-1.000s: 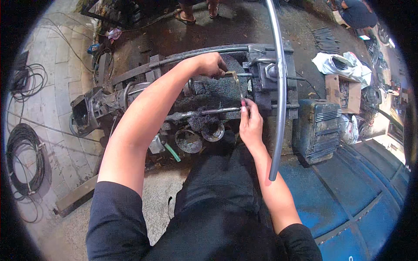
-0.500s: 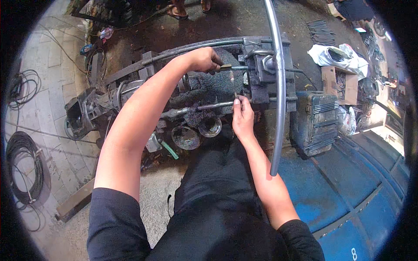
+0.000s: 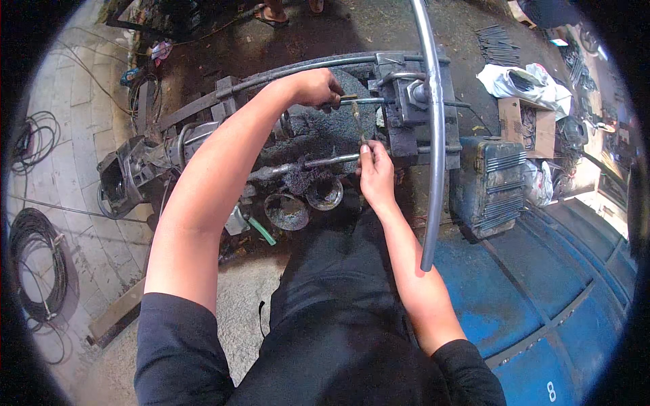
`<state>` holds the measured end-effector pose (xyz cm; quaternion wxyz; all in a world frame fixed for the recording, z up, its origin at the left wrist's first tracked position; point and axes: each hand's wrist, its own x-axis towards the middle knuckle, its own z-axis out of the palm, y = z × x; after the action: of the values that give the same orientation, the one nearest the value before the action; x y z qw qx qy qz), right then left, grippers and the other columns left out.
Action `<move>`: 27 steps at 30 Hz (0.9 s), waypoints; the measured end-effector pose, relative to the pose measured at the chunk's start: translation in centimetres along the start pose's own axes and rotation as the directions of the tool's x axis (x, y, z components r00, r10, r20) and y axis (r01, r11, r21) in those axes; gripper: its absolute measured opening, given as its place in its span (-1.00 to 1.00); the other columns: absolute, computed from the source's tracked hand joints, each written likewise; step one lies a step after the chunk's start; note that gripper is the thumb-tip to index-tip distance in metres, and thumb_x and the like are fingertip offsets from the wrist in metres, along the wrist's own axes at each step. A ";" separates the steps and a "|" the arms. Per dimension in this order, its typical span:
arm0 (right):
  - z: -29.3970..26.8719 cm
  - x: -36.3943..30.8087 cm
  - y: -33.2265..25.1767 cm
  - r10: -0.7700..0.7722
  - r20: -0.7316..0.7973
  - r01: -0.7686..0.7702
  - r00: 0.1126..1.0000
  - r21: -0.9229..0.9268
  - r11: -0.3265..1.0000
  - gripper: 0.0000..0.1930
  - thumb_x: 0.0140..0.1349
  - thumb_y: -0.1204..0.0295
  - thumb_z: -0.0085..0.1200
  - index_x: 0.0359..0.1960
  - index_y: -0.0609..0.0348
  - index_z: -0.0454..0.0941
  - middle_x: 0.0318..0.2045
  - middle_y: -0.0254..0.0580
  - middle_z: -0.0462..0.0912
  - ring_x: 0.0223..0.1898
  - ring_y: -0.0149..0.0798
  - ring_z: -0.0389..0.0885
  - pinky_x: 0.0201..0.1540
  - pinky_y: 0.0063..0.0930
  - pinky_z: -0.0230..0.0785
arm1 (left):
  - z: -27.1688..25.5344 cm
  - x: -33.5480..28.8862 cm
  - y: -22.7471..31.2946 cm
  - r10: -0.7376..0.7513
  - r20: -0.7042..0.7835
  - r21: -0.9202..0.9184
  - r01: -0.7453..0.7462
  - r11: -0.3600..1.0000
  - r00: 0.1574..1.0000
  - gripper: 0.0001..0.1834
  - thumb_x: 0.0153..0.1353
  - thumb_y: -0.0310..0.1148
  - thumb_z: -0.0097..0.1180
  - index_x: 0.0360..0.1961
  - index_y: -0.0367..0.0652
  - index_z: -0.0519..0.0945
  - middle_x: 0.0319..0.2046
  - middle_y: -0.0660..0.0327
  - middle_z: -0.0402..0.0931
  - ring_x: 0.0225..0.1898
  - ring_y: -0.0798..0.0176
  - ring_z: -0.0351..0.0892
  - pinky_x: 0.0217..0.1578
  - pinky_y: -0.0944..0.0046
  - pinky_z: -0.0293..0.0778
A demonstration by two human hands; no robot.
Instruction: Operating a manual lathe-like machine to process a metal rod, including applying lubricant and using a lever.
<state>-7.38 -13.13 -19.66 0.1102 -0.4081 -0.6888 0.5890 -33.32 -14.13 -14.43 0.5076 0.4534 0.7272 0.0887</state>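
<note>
My left hand (image 3: 317, 88) reaches across a grimy metal machine (image 3: 399, 108), its fingers closed on a small flat yellowish piece (image 3: 348, 97). That piece lies at the end of a thin steel rod (image 3: 372, 101), which runs right into a clamp block. Lower down, my right hand (image 3: 376, 172) pinches a thin stick-like tool (image 3: 359, 125) between thumb and fingers. Its upper end reaches close to the rod, just below the yellowish piece. Dark metal shavings (image 3: 332, 128) cover the machine bed under both hands. A long steel bar handle (image 3: 435, 135) stands over my right forearm.
Two round bowls (image 3: 286, 211) hang at the machine's near side. A dark box with rods on it (image 3: 497, 189) stands to the right, near a cardboard box (image 3: 538, 128) and a white sack (image 3: 504, 80). Coiled cable (image 3: 34, 264) lies far left. A person's sandalled foot (image 3: 272, 16) shows beyond the machine.
The tool in my right hand now points up toward the rod, and more of it shows. My right hand has shifted slightly up and left; my left hand stays nearly in place.
</note>
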 end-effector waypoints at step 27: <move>0.3 0.4 -0.1 0.015 -0.004 -0.015 1.000 0.049 0.999 -0.71 0.40 0.27 -0.15 -0.14 0.29 0.45 -0.53 -0.08 0.56 -0.48 -0.19 0.63 -0.35 -0.31 0.41 | 0.2 0.6 -1.1 -0.009 0.025 -0.050 0.010 0.999 1.000 -0.64 0.22 -0.30 0.17 0.03 -0.14 0.59 -0.41 0.21 0.64 -0.45 0.37 0.52 -0.37 0.27 0.52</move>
<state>-7.82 -13.06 -19.76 0.1172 -0.4117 -0.6710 0.6054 -33.77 -14.41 -15.55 0.5282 0.4383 0.7205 0.0988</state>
